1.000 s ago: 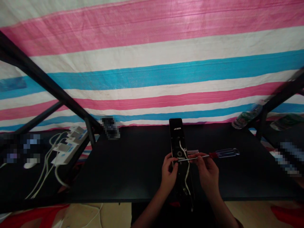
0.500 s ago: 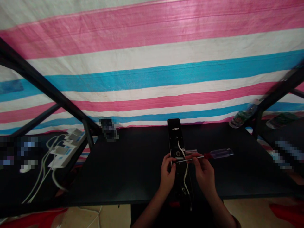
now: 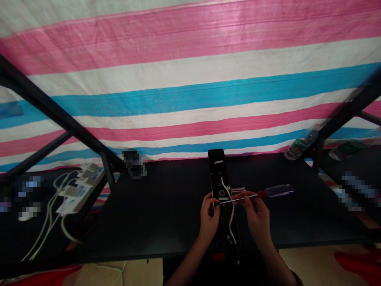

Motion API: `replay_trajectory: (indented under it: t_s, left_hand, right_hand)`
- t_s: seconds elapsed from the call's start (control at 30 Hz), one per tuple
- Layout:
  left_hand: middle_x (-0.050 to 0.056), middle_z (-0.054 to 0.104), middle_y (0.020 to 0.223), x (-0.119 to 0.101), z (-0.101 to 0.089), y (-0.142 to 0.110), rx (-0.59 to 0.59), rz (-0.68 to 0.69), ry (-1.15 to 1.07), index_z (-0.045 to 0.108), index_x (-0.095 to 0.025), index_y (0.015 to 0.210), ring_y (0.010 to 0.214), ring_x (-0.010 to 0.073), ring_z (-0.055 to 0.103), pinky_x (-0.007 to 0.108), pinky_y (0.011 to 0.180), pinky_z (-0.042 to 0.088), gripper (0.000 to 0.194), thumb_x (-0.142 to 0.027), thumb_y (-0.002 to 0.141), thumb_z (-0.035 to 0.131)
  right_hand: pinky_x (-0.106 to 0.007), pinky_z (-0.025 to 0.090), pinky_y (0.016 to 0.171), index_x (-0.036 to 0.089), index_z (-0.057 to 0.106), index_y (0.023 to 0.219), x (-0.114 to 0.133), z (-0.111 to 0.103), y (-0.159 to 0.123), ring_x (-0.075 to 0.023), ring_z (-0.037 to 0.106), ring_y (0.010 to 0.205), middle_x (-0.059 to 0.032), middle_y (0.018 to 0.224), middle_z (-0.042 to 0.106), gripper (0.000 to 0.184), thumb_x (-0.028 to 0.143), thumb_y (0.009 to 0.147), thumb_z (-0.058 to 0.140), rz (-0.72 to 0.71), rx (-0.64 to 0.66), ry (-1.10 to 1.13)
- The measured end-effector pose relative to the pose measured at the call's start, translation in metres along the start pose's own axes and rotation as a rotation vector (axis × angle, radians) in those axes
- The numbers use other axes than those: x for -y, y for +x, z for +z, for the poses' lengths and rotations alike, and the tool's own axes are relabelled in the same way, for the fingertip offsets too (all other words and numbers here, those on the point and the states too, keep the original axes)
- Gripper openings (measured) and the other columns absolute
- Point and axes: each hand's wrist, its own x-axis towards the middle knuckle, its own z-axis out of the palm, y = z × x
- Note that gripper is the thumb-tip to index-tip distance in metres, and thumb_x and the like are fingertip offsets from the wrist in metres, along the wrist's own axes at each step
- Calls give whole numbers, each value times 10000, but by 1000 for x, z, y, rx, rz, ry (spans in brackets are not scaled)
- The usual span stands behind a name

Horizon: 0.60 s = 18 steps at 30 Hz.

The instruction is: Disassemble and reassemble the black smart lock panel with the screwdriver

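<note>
A long black panel point(image 3: 216, 169), like the back of an electronic door lock, stretches from the table's far side toward me. On it are a small white label, a round fitting and a loose white cable point(image 3: 231, 222). My left hand point(image 3: 209, 214) grips its left edge, the thumb lying near the tip of a screwdriver's shaft. My right hand point(image 3: 256, 216) pinches this screwdriver point(image 3: 278, 191) by its thin metal shaft. Its clear handle with a red collar points right, and the shaft lies across the panel. Whether the tip sits in a screw is too small to tell.
A clear-handled object point(image 3: 239, 189) lies behind my right fingers. On the black table point(image 3: 160, 214), a bottle point(image 3: 295, 149) leans at the back right and a blurred item point(image 3: 134, 163) stands back left. A power strip point(image 3: 79, 190) with white cables is left; striped sheeting point(image 3: 190, 95) hangs behind.
The view has shifted slightly. Both hands keep their holds on the panel and screwdriver; the screwdriver's shaft has tilted a little, its handle end slightly higher.
</note>
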Motion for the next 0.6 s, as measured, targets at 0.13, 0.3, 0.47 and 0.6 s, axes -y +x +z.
replay_trajectory:
  t_s: [0.13, 0.3, 0.47, 0.6]
  left_hand:
    - [115, 645, 1270, 1, 1, 0, -4, -2, 3, 693, -219, 920, 1185, 284, 644, 442, 1003, 503, 80, -275, 896, 641]
    - [112, 639, 1286, 1, 0, -1, 10, -2, 1, 688, -220, 935, 1200, 283, 638, 443, 1006, 501, 83, -222, 886, 621]
    - [113, 633, 1287, 1, -1, -1, 16, -4, 1, 688, -219, 957, 1198, 283, 637, 444, 996, 506, 119, -189, 868, 615]
    - [117, 633, 1290, 2, -1, -1, 13, -3, 0, 683, -218, 953, 1211, 293, 631, 466, 1017, 495, 111, -187, 868, 618]
  right_hand:
    - [-368, 625, 710, 216, 700, 947, -1, 2, 0, -232, 752, 775, -78, 928, 782, 235, 448, 941, 666, 0, 0, -29]
    - [-372, 618, 726, 224, 695, 961, 0, 3, -3, -232, 747, 783, -71, 929, 784, 217, 435, 958, 643, -24, 5, -76]
    - [-365, 608, 737, 233, 693, 971, 0, 2, -3, -225, 736, 777, -69, 933, 783, 195, 414, 973, 621, -65, 41, -128]
    - [-363, 599, 756, 234, 701, 965, 0, 1, -4, -219, 730, 767, -66, 943, 783, 201, 417, 974, 619, -66, 54, -141]
